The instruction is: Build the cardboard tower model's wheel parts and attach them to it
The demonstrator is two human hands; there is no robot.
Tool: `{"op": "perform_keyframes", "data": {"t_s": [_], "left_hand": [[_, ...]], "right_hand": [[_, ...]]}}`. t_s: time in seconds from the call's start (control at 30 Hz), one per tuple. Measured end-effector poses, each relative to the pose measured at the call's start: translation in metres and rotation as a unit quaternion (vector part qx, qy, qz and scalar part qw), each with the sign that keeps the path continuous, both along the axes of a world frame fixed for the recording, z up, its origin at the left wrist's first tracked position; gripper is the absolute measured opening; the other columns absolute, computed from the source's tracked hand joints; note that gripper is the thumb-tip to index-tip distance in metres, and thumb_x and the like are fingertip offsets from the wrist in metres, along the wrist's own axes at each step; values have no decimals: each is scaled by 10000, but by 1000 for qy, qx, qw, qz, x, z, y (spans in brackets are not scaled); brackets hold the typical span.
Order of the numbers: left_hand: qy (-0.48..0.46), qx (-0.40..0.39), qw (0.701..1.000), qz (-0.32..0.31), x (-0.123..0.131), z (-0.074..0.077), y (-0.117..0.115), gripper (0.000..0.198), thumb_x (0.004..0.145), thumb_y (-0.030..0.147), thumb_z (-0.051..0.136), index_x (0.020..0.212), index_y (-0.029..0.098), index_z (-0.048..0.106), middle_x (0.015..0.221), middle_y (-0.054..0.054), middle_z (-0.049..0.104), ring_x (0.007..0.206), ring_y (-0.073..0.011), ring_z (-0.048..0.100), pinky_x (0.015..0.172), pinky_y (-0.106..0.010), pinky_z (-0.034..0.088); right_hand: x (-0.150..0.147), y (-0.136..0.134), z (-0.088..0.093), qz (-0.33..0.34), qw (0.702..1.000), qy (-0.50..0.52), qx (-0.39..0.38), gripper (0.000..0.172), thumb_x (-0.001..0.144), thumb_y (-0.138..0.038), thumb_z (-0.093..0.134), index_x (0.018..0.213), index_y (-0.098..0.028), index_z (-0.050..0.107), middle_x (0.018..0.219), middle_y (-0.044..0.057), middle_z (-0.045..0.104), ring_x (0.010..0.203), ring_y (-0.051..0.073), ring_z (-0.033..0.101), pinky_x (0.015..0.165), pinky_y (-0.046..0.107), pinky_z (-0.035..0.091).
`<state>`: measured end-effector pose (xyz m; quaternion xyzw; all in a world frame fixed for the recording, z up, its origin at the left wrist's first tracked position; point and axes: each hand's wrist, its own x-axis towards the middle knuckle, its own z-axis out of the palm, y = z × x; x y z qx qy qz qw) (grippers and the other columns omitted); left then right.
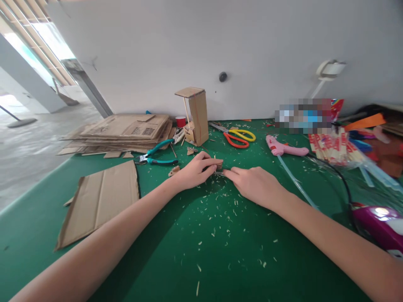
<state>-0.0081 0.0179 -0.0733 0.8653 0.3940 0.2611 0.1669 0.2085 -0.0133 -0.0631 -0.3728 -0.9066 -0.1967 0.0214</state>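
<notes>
My left hand (199, 170) is closed on a small brown cardboard piece (219, 166), pinched between thumb and fingers above the green table. A short thin stick end shows just over that piece. My right hand (256, 184) is closed, its fingertips pinching a thin, greyish blade-like tool (219, 173) that meets the piece's lower edge; most of the tool is hidden. Pale shavings (231, 214) lie scattered below both hands. Beyond them stands a small cardboard structure (199, 119) with a flat top and a thin stick. A cardboard scrap (174, 170) lies by my left wrist.
Teal-handled cutting pliers (157, 157), scissors (237, 137) and a pink glue gun (285, 149) with its cable lie around. Stacked cardboard (126, 128) and a loose sheet (102, 201) are at left. At right are packaged sticks (330, 147) and a purple device (379, 226).
</notes>
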Motion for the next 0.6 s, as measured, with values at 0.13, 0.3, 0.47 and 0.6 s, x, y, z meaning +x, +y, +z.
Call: {"op": "perform_keyframes", "data": {"t_s": [0.13, 0.3, 0.47, 0.6], "left_hand": [[6, 10, 1000, -4, 0, 0, -1, 367, 931, 322, 374, 1226, 215, 566, 1069, -90, 508, 1017, -178, 527, 957, -355, 427], [-10, -17, 999, -35, -1, 0, 1, 379, 920, 212, 340, 1235, 183, 550, 1263, -76, 545, 1189, -185, 481, 1048, -366, 360], [-16, -17, 999, -30, -1, 2, 1, 387, 918, 194, 327, 1238, 172, 543, 1171, -79, 590, 1065, -170, 555, 959, -334, 430], [-27, 1, 999, -38, 0, 0, 0, 363, 926, 221, 357, 1258, 193, 502, 1120, -62, 600, 1032, -160, 558, 920, -317, 442]], "right_hand": [[1, 1, -5, -21, 1000, 17, 12, 357, 872, -127, 393, 1196, -221, 508, 903, 9, 656, 501, 131, 543, 452, 301, 147], [0, 1, -5, -32, 999, 20, 1, 371, 856, -117, 408, 1192, -233, 516, 880, 2, 660, 508, 140, 551, 450, 302, 149], [3, 2, -4, -4, 996, 59, -60, 307, 906, -176, 373, 1156, -235, 541, 914, 7, 673, 566, 135, 578, 465, 292, 210], [2, 3, -8, -24, 996, 76, -45, 291, 922, -200, 353, 1140, -222, 546, 939, 14, 673, 595, 141, 586, 469, 292, 217]]}}
